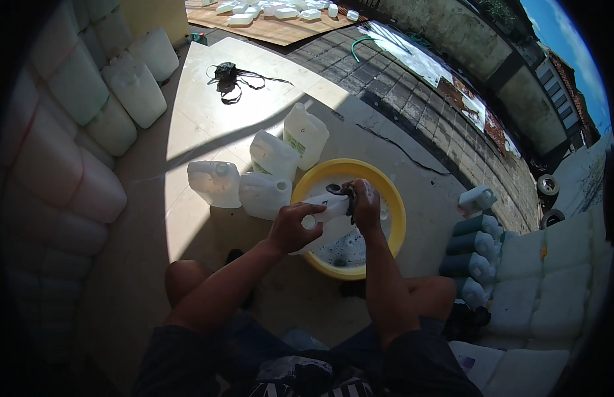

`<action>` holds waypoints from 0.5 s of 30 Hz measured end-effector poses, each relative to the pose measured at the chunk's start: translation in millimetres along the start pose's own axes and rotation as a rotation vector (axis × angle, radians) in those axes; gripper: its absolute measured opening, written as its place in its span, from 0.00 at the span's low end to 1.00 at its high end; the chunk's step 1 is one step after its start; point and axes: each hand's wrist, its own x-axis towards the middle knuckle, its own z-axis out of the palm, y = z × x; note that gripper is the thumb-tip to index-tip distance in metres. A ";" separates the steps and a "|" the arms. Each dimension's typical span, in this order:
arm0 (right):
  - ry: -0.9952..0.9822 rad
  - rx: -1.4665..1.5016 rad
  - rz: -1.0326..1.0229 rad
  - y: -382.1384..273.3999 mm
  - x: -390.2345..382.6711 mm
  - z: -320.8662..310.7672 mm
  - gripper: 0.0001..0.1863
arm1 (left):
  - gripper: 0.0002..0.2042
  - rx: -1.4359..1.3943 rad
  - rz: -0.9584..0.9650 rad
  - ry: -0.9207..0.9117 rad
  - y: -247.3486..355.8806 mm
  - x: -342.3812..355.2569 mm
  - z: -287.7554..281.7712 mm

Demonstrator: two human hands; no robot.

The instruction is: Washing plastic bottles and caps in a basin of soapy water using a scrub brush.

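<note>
My left hand (291, 229) is closed around a translucent white plastic jug (328, 223), which lies tilted over a yellow basin (399, 228). Its round opening faces me beside my fingers. In my right hand (367, 208) is a dark, crumpled scrubbing cloth (348, 192), pressed against the far end of the jug. White foam and bubbles cover the water (346, 253) in the basin. Just left of the basin stand several more jugs, among them a labelled one (305, 135) and a plain one (214, 184).
Stacked large containers (68, 178) line the left side. On the right are teal-filled jugs (475, 245) and white containers (545, 278). A black bundle with straps (229, 76) lies on the tiles. Farther back, bottles (287, 12) rest on a brown sheet, near a green hose (356, 47).
</note>
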 end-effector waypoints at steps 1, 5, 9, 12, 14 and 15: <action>-0.183 -0.357 -0.072 -15.8 -1.9 -1.8 0.24 | 0.18 0.008 -0.019 0.007 -1.0 0.3 1.5; -0.337 -0.864 -0.470 -31.4 -30.7 19.8 0.16 | 0.16 0.052 -0.034 0.047 -6.0 1.8 5.4; -0.333 -0.739 -0.428 -15.9 -28.7 -10.6 0.20 | 0.12 0.017 0.022 0.021 -8.4 -3.5 -1.1; -0.417 -0.446 0.134 -22.4 -6.7 -36.8 0.22 | 0.10 -0.024 0.016 0.018 -7.2 -1.6 6.0; -0.595 -0.808 0.117 -34.2 10.2 -31.0 0.22 | 0.09 0.001 0.042 0.072 -7.0 2.2 14.8; -0.646 -0.998 0.120 -40.0 14.6 -23.5 0.22 | 0.09 0.005 0.068 0.092 -7.2 4.1 18.3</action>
